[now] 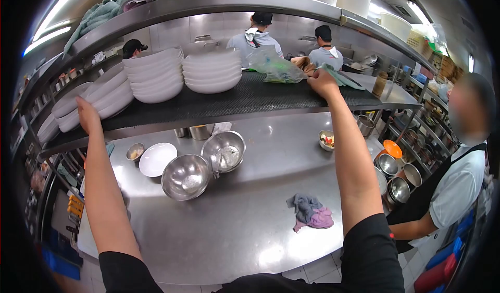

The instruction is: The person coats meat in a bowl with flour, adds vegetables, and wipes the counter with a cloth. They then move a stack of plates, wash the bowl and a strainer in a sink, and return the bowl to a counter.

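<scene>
Both my arms reach up to a shelf (pixel 219 102) lined with black mesh. At its left end, my left hand (pixel 89 117) grips the rim of a stack of white dishes (pixel 73 120); some fingers are hidden. Two stacks of white bowls (pixel 155 79) and more white bowls (pixel 212 74) stand to the right of it. My right hand (pixel 324 84) is closed at the shelf's right part, between a clear plastic bag (pixel 273 66) and a green cloth (pixel 346 79). What its fingertips hold is not clear.
Below, a steel table (pixel 245 230) carries metal mixing bowls (pixel 186 177), a white plate (pixel 158 160), a small food bowl (pixel 326 139) and a grey-and-pink rag (pixel 311 213). A co-worker (pixel 442 188) stands close on the right. Several other people work behind the shelf.
</scene>
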`<state>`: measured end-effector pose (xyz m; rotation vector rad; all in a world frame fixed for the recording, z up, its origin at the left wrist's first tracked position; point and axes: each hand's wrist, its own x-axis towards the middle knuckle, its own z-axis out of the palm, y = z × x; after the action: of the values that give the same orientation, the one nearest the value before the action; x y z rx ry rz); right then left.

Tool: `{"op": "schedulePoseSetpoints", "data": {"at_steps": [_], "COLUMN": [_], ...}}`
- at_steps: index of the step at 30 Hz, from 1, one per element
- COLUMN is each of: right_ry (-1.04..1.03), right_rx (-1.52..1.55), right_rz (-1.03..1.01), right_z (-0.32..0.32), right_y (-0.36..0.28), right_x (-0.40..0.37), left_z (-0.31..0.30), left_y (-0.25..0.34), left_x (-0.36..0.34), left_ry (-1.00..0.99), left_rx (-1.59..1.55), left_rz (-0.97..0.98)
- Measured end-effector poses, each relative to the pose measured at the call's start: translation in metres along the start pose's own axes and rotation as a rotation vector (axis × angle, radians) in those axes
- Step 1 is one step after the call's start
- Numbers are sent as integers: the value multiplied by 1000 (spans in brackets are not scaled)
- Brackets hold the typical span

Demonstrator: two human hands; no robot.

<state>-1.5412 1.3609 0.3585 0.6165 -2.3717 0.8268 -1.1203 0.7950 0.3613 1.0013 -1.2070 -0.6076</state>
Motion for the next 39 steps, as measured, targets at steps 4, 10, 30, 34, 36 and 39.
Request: {"op": "schedulePoseSetpoints", "data": {"at_steps": [4,10,30,34,36,39], "right_ry": [56,81,3,22,31,29], "right_rx": [243,612,800,695,621,534], "right_rz": [-14,92,63,23,29,6], "right_z": [6,6,11,11,11,15], "right_y": [22,23,29,30,32,37], "right_x": [12,5,12,11,11,16], "left_z": [2,2,-3,-1,0,0], "left_y": [-3,-2,6,5,4,3], "left_x": [4,4,-8,-6,-4,-1], "left_ry": [8,24,34,42,53,33], "left_rx": [-1,38,62,84,83,90], "left_rz": [21,15,44,62,66,23]}}
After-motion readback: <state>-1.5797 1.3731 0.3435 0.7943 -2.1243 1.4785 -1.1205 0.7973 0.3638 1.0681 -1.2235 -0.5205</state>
